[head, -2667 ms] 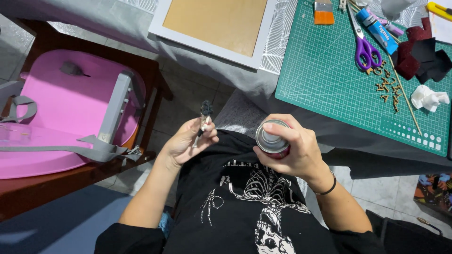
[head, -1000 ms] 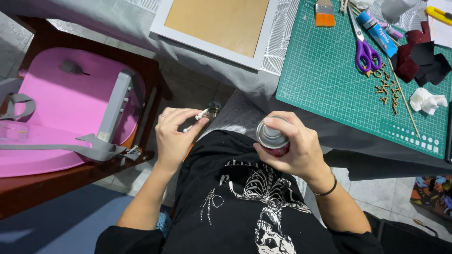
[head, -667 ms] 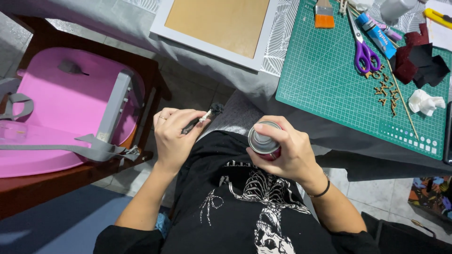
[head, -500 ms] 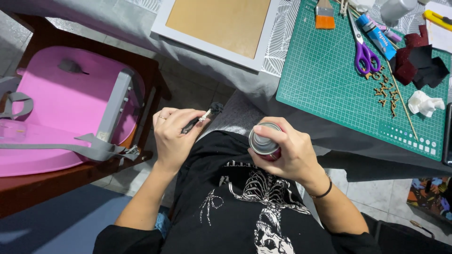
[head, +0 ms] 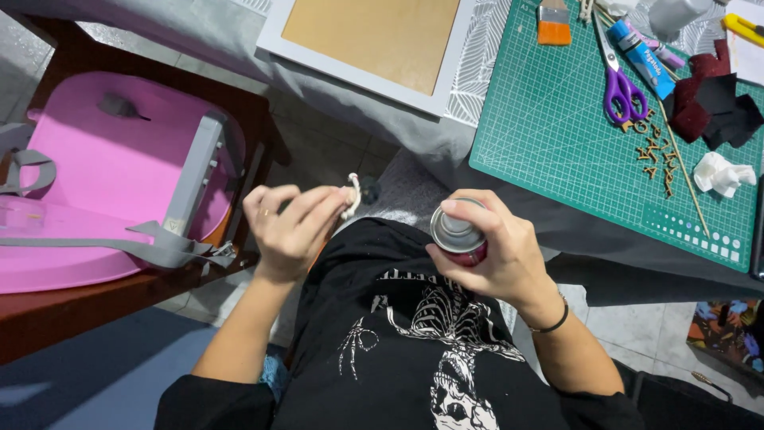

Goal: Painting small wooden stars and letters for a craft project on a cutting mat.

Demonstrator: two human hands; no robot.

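My right hand grips a small spray can with a silvery top, held upright over my lap in front of my black printed shirt. My left hand pinches a small thin piece, pale on the side facing me, between fingertips a short way left of the can. The two hands are apart, level with each other, below the table edge.
A green cutting mat holds purple scissors, a blue tube, an orange-handled brush, dark fabric scraps, small wooden pieces and a thin stick. A white-framed board lies on the grey cloth. A pink case sits on a wooden chair at left.
My left hand has turned the small piece, which looked dark before and now shows a pale side, and shifted it slightly right. The can stays in my right hand, barely moved.
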